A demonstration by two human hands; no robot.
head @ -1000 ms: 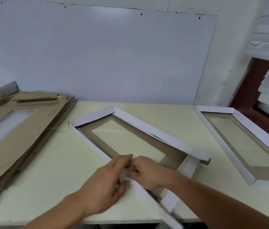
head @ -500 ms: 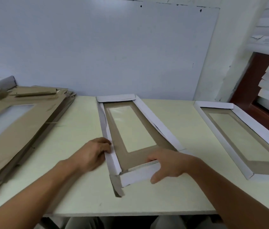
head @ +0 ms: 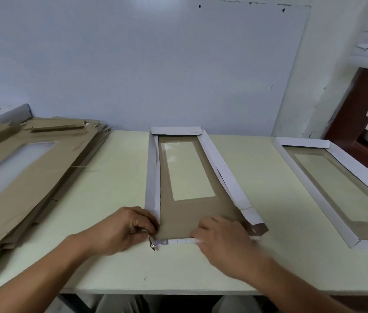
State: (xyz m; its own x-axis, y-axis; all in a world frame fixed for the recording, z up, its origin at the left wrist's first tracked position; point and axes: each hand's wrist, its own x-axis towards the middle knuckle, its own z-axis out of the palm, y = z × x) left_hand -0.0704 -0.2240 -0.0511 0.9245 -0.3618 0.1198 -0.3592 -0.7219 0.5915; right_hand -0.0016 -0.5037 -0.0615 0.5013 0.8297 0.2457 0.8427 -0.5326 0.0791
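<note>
The left grip pinched the corner tab of the window box, fingers curled round it; the right grip pressed flat-fingered on the near flap. The box ran lengthwise away across the desk, its loose near-right corner just beside the right grip.

A: What colour is the centre box?
B: White flaps, plain brown card inside (the near strip has small dark tick marks).
A: And the stack of flats on the left?
B: Brown all through. The table is pale yellow-green; the right-hand box is white over brown too.
</note>
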